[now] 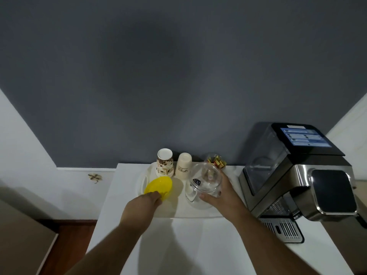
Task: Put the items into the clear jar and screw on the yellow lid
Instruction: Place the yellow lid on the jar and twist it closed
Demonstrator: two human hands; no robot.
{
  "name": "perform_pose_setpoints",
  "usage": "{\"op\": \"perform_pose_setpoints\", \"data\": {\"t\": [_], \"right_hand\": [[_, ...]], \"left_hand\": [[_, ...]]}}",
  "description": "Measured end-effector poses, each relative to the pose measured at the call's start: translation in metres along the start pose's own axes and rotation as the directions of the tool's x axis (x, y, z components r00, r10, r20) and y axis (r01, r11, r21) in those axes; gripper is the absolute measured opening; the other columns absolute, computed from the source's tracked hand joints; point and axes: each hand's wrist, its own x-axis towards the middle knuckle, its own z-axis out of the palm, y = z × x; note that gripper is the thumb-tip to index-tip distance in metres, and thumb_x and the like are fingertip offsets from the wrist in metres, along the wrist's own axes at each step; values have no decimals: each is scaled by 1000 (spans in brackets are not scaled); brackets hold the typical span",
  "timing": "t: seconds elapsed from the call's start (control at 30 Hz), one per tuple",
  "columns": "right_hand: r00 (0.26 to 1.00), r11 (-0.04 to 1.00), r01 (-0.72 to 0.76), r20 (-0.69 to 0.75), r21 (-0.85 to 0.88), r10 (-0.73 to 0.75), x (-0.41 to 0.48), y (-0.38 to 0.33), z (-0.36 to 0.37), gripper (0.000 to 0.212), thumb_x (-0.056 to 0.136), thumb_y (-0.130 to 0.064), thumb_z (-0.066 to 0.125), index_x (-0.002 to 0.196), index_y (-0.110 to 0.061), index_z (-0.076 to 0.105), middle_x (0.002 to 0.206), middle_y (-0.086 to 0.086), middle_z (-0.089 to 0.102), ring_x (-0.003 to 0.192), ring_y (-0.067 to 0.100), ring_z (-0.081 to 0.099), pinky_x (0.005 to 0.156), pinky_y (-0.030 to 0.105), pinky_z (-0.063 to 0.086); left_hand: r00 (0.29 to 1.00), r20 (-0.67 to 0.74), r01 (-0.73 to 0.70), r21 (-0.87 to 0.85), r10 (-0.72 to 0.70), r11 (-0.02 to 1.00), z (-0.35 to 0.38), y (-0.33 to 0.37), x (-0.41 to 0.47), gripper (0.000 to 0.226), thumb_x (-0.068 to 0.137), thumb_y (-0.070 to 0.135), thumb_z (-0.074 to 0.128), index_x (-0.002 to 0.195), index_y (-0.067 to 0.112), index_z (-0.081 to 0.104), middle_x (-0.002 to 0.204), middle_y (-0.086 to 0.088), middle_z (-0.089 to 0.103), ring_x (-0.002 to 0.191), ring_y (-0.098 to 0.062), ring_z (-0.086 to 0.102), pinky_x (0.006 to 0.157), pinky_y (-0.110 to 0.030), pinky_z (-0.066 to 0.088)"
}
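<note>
Yellow lid (158,187) sits pinched in our left hand (154,197) near the worktop's (198,245) back edge, kept ready for capping. Our right hand (220,192) wraps the clear jar (205,178), steadying it; something dark, perhaps a sachet, lies inside.

on the counter (198,245) we note: lid (158,186) left of jar (205,180); two cup stacks (164,162) behind the lid; small container (215,160) behind the jar; coffee machine (297,175) at right.
</note>
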Motion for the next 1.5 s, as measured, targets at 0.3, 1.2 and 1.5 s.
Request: {"op": "perform_pose_setpoints", "data": {"t": [0.3, 1.2, 1.5], "right_hand": [[985, 995, -35, -169, -93, 19, -19, -16, 11, 119, 80, -80, 81, 175, -47, 17, 179, -9, 34, 165, 22, 37, 130, 53, 38], [972, 815, 129, -91, -566, -217, -14, -65, -34, 124, 69, -74, 88, 170, -49, 20, 169, -22, 25, 151, 17, 43, 119, 40, 46], [985, 922, -97, -168, -375, 36, -27, -39, -63, 119, 84, -52, 95, 175, -42, 20, 172, -4, 28, 151, 22, 47, 111, 33, 44]], "left_hand": [[961, -63, 143, -717, -268, 682, -48, -4, -3, 13, 105, 30, 66, 95, 26, 72, 87, 2, 77, 85, -19, 71, 79, -40, 53], [985, 169, 124, -835, 35, 535, -61, 39, 15, 24, 112, 18, 55, 133, 18, 67, 125, 1, 78, 112, -6, 75, 115, -40, 50], [961, 252, 136, -786, 112, 603, 27, 86, 24, 138, 70, 45, 99, 170, 22, 6, 171, 6, 24, 159, -19, 25, 129, -43, 27]]}}
